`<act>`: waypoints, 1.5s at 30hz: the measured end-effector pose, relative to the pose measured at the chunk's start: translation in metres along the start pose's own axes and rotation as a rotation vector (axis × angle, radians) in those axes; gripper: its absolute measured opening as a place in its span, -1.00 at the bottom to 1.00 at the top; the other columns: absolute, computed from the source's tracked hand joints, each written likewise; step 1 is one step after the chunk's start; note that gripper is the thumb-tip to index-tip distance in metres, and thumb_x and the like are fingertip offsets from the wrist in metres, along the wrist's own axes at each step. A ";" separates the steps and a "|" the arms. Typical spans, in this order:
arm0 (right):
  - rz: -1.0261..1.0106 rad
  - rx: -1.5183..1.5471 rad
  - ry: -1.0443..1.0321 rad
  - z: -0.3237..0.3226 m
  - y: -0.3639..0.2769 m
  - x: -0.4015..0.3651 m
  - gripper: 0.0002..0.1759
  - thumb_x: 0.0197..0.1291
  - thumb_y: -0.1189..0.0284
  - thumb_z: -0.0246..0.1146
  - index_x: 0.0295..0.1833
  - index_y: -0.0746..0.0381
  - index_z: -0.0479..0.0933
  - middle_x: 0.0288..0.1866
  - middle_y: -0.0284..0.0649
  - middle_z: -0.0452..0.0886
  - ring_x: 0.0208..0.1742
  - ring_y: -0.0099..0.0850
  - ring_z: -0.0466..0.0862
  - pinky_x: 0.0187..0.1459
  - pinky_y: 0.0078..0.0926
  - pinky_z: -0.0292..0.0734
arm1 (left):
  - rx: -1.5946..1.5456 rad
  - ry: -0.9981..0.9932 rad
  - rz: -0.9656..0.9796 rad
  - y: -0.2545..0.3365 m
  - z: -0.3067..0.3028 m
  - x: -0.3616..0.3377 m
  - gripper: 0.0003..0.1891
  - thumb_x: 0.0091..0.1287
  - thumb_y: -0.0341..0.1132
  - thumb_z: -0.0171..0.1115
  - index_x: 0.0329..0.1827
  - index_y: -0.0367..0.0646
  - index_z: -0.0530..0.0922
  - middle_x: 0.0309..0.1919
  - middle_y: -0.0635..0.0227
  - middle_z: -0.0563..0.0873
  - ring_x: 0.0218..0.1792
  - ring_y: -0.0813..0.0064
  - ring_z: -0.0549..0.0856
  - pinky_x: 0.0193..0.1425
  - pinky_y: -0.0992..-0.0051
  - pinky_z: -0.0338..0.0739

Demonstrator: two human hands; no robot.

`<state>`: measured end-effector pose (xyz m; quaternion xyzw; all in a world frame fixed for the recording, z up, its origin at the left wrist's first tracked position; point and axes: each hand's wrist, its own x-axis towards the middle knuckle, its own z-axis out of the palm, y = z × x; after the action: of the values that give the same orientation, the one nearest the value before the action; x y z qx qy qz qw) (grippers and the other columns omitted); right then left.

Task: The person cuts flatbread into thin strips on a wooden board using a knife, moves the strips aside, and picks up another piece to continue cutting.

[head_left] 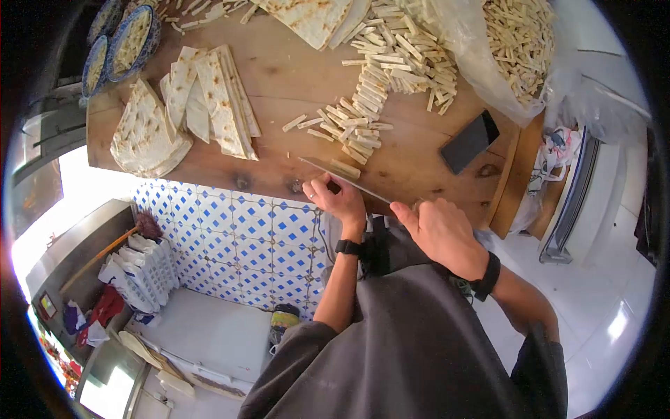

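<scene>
My right hand is wrapped round the handle of a knife, whose blade points up and left over the front edge of the wooden table. Near the blade, my left hand has its fingers curled; whether it holds anything is hidden. Just beyond the blade lies a short rolled strip. Many cut flatbread strips spread from there toward the back. To the left are folded flatbread wedges and a stack of folded flatbread.
A black phone lies on the right of the table. Behind it is a clear plastic bag full of strips. Patterned bowls stand at the back left. More flatbread lies at the back. A white chest stands below left.
</scene>
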<state>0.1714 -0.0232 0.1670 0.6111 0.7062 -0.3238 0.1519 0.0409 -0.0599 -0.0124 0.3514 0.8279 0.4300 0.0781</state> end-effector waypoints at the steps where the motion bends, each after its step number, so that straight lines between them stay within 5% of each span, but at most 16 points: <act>1: 0.005 -0.015 -0.013 -0.001 -0.002 0.002 -0.15 0.38 -0.17 -0.07 -0.66 0.36 0.54 -0.63 0.20 0.55 -0.48 0.15 0.65 -0.44 0.01 0.57 | 0.001 -0.003 -0.009 0.000 0.001 0.000 -0.85 0.19 -0.59 0.19 -0.39 -0.25 0.37 -0.38 0.14 0.41 -0.28 0.12 0.43 -0.19 0.22 0.33; 20: -0.026 0.078 -0.100 0.037 -0.022 0.052 -0.13 0.35 -0.20 -0.07 -0.63 0.40 0.56 -0.63 0.21 0.55 -0.50 0.17 0.64 -0.46 0.01 0.56 | 0.018 0.009 -0.008 -0.001 0.000 0.003 -0.84 0.11 -0.68 0.15 -0.41 -0.26 0.37 -0.44 0.15 0.39 -0.44 0.16 0.41 -0.42 0.30 0.27; 33: -0.140 0.153 0.227 0.062 -0.026 0.055 -0.17 0.35 -0.16 -0.02 -0.68 0.36 0.54 -0.70 0.15 0.51 -0.62 0.11 0.59 -0.59 -0.06 0.48 | -0.005 0.011 0.017 -0.001 -0.002 0.002 -0.81 0.16 -0.49 0.22 -0.39 -0.26 0.33 -0.40 0.17 0.38 -0.36 0.15 0.41 -0.29 0.24 0.31; 38: -0.095 0.230 0.108 0.067 0.006 0.046 -0.15 0.33 -0.23 -0.08 -0.55 0.35 0.61 -0.59 0.17 0.58 -0.50 0.07 0.67 -0.48 -0.06 0.58 | 0.012 0.102 -0.008 0.007 0.003 0.005 -0.86 0.24 -0.49 0.16 -0.41 -0.28 0.37 -0.42 0.14 0.39 -0.35 0.12 0.43 -0.27 0.17 0.33; 45: 0.017 0.357 0.197 0.065 0.049 0.019 -0.13 0.37 -0.21 -0.13 -0.46 0.40 0.64 -0.51 0.24 0.59 -0.36 0.19 0.65 -0.30 0.05 0.56 | -0.029 0.088 0.012 0.008 -0.003 0.007 -0.82 0.26 -0.41 0.19 -0.40 -0.31 0.40 -0.39 0.11 0.47 -0.34 0.11 0.48 -0.22 0.20 0.37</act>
<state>0.2031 -0.0486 0.0932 0.6628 0.6439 -0.3813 -0.0259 0.0381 -0.0545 -0.0033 0.3360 0.8222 0.4572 0.0442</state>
